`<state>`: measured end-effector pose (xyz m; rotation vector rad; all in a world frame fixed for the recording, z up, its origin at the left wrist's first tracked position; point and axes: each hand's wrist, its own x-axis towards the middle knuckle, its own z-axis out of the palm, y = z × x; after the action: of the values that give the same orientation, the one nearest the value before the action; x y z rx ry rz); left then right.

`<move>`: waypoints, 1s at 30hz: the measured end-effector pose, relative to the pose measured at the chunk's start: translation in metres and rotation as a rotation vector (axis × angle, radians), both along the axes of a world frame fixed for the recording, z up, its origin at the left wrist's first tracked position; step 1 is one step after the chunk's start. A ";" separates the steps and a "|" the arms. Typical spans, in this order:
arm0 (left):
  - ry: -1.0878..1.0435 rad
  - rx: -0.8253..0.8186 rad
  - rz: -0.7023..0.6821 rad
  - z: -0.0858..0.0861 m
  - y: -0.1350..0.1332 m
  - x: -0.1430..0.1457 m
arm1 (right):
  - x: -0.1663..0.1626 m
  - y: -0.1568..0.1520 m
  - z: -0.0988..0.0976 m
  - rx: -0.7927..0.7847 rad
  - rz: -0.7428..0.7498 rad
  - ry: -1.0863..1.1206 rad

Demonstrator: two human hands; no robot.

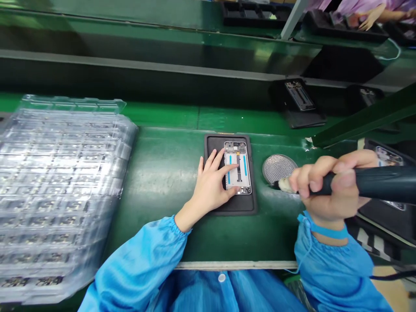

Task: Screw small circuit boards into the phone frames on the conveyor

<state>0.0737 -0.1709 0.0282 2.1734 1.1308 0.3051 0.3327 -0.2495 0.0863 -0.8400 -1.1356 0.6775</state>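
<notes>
My left hand [211, 184] lies with fingers spread over an opened phone body [233, 175]. Its thumb and index finger rest across the phone's lower half, and the other fingers reach along its left edge. The phone shows a silver inside, two blue strips, a dark flex cable and circuit boards at top and bottom. It sits in a black tray [214, 141]. My right hand [331, 186] is closed around a dark electric screwdriver [386, 184], held sideways with its tip to the left. That tip is beside a round, textured metal dish [279, 167]; contact cannot be made out.
Stacked clear plastic trays [65, 195] with small parts fill the left side. A green post [364, 119] stands at right, near another phone in a black tray [393, 158]. Beyond lies another phone body [299, 94]. A co-worker's hand [372, 17] shows at top right.
</notes>
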 end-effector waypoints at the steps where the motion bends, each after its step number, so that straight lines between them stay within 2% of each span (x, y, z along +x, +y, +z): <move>1: -0.007 -0.002 0.005 0.000 0.000 0.001 | -0.014 0.003 0.001 0.017 0.031 0.043; 4: -0.022 -0.013 0.018 -0.001 -0.001 0.002 | -0.049 0.015 0.000 0.014 0.112 0.121; 7: -0.030 -0.023 0.018 0.001 -0.001 0.005 | -0.064 0.023 -0.003 -0.011 0.137 0.124; 13: -0.023 -0.046 0.015 0.003 -0.002 0.007 | -0.064 0.023 -0.007 -0.041 0.135 0.108; 26: -0.053 -0.006 0.003 -0.002 -0.004 0.008 | -0.069 0.020 -0.013 -0.064 0.181 0.041; 30: -0.015 -0.020 -0.005 0.004 -0.001 0.007 | -0.070 0.020 -0.016 -0.093 0.157 0.000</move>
<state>0.0809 -0.1720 0.0320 2.1526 1.1153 0.3063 0.2628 -0.2293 0.0701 -0.8349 -1.1856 0.8660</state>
